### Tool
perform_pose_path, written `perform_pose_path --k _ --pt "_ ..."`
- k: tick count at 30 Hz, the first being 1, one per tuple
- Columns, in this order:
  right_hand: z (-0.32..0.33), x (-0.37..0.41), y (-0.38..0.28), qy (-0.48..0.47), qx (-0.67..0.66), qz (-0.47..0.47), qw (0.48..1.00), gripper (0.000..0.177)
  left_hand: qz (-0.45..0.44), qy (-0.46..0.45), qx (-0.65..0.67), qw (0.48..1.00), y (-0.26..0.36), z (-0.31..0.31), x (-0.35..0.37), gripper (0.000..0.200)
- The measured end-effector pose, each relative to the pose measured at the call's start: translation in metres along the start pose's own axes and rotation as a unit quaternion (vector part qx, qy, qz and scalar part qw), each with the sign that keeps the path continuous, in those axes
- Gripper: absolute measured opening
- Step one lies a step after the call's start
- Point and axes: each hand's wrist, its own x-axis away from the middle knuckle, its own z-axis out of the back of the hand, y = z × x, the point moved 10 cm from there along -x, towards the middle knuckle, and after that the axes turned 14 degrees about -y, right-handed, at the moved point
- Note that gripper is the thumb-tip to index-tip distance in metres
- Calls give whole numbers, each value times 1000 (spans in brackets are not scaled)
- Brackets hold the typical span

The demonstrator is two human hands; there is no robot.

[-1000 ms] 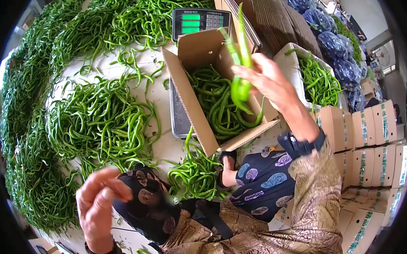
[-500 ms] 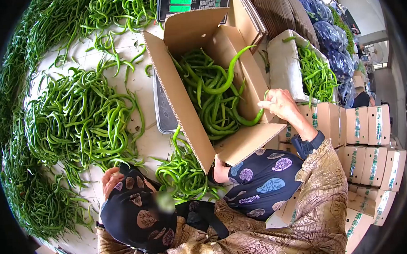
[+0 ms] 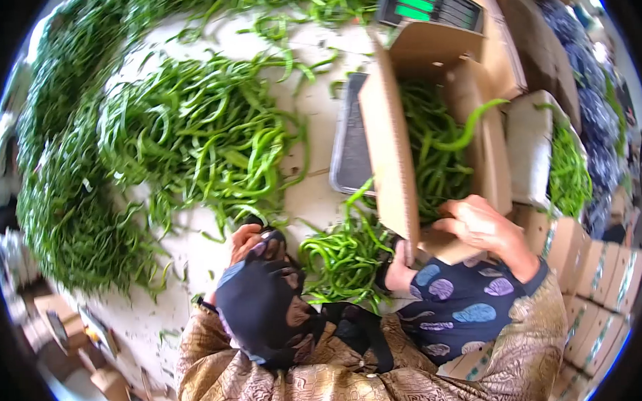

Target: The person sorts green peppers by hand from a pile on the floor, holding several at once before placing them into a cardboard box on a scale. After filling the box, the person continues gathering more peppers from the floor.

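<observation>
My right hand [image 3: 483, 226] is over the near end of the cardboard box [image 3: 387, 147], above its folded-out flap. Its fingers are slightly bent and apart, blurred, with no pepper visible in them. Inside the box lie long green chili peppers [image 3: 434, 160]; one curved pepper [image 3: 468, 133] rises above the others toward the right wall. My left hand [image 3: 245, 245] is beside my knee at the near edge of a large pepper heap [image 3: 210, 133]. Its fingers are curled, and whatever they hold is hidden. A smaller pepper pile [image 3: 345, 253] lies between my legs.
Behind the box stands a scale display [image 3: 431, 6] with green digits; its dark platform [image 3: 350, 138] shows at the box's left. To the right is a white foam crate [image 3: 529, 134] of peppers, with stacked cartons [image 3: 603, 270] nearer me. More peppers [image 3: 77, 204] are banked at far left.
My right hand, which held a green chili pepper at the box's right edge, has moved in over the near flap. My left hand has reached forward to the heap. The view has turned left.
</observation>
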Motion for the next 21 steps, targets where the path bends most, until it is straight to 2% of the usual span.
perform_pose_path --k 1,2,4,6,7,8,10,13,14,16,18,19,20,21 --pt "-3 3 16 50 -37 -29 998 25 -3 23 -23 999 0 15 0 36" --pt "18 -3 19 25 -144 -166 975 27 5 44 -31 999 -4 29 -1 36" --pt "55 10 -8 142 -141 -206 958 26 43 70 -39 996 -27 51 -9 38" --pt "64 14 -42 116 -175 -204 956 26 -91 193 -175 961 5 63 -5 41" --pt "58 13 -60 72 -249 -192 946 26 -46 169 -315 933 30 62 -8 59" --pt "45 12 -77 27 -321 -181 929 27 -28 140 -327 934 65 53 -8 71" --pt "26 5 -114 -18 -332 -68 941 28 -130 174 -459 861 90 38 -24 74" --pt "-23 3 -125 -107 -438 -91 888 29 -149 157 -583 783 83 21 -71 90" --pt "-39 7 -123 -88 -458 -100 879 28 -159 156 -596 771 81 20 -84 76" --pt "-73 20 -113 -115 -562 -177 800 26 -136 150 -611 765 68 29 -116 74" --pt "-101 30 -106 -78 -610 -204 762 26 -143 120 -594 782 71 27 -129 62" --pt "-113 32 -103 -83 -621 -221 747 28 -213 129 -554 795 69 25 -126 54" --pt "-122 29 -102 -47 -652 -211 727 29 -245 87 -509 820 81 17 -122 48" --pt "-135 28 -101 -33 -676 -201 708 30 -260 81 -550 790 75 13 -116 45"
